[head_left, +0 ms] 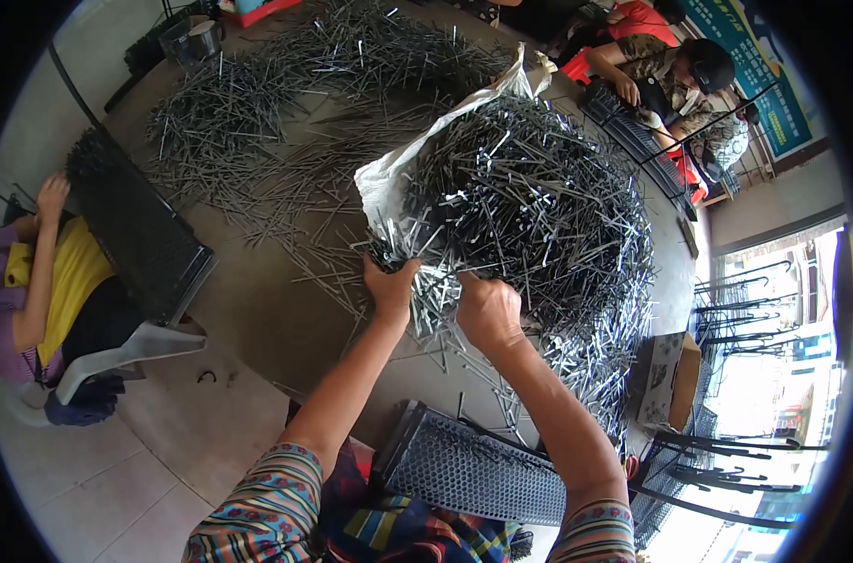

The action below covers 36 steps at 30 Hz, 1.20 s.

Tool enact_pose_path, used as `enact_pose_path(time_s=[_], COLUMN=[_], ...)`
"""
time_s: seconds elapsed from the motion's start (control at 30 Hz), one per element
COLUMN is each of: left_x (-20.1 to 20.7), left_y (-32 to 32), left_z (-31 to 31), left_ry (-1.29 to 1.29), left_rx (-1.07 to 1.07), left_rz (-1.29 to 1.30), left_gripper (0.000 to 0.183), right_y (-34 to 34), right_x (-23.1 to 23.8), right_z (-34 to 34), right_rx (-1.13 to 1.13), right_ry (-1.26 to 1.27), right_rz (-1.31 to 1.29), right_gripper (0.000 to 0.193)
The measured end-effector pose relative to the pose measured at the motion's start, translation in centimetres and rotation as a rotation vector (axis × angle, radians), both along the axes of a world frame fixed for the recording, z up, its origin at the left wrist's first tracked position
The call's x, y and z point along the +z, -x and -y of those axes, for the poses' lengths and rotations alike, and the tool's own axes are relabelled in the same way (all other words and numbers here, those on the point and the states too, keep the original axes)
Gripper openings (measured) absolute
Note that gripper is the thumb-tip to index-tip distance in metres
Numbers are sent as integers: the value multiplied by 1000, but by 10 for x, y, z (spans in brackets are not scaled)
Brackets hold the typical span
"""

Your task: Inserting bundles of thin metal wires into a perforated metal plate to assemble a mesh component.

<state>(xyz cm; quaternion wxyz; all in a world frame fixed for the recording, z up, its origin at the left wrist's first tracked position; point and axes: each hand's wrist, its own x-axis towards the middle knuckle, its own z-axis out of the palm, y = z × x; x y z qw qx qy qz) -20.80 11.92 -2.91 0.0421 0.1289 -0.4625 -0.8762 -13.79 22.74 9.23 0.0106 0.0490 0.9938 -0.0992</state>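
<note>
A large heap of thin dark metal rods (539, 197) spills from an open white woven sack (379, 183) on the table in front of me. My left hand (391, 289) is closed round a bunch of these rods at the sack's near edge, with its thumb pointing right. Just to its right, my right hand (490, 310) is curled closed against the near side of the heap. Its fingertips are hidden, so what it grips does not show. Loose rods lie between and below both hands.
A perforated black tray (473, 460) is close to my lap. More rods (351, 56) are strewn across the far table (267, 310). One person (32, 291) sits left beside a dark panel (135, 235); others (670, 84) work at the far right. A cardboard box (665, 380) stands right.
</note>
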Motion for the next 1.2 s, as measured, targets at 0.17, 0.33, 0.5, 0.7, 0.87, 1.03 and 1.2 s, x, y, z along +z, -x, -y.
enact_pose_path(time_s=[0.17,0.33,0.5,0.7,0.87,1.03,1.2], left_x=[4,-11,-3,1,-7,-16,2], left_y=[-5,2,-3,-5,-4,1,4], left_z=[-8,-4,-9,-10,-12,-1,9], left_ry=[-87,-96,-111,-83,-78,-110,-5], left_rx=[-35,-79,-56,-102,-39,-78,73], left_rz=[11,77,43,-4,20,51,33], left_gripper=[45,43,39,34,34,36,36], right_y=[20,24,18,17,12,-5,-31], right_x=[-22,-28,-34,-32,-29,-19,-19], right_z=[-4,9,-3,-3,-1,0,-13], right_rx=[-48,10,43,25,-246,-223,-250], right_ry=[-22,-25,93,143,95,76,19], right_rz=[-2,140,23,28,111,151,230], right_gripper=[10,13,11,11,21,23,16])
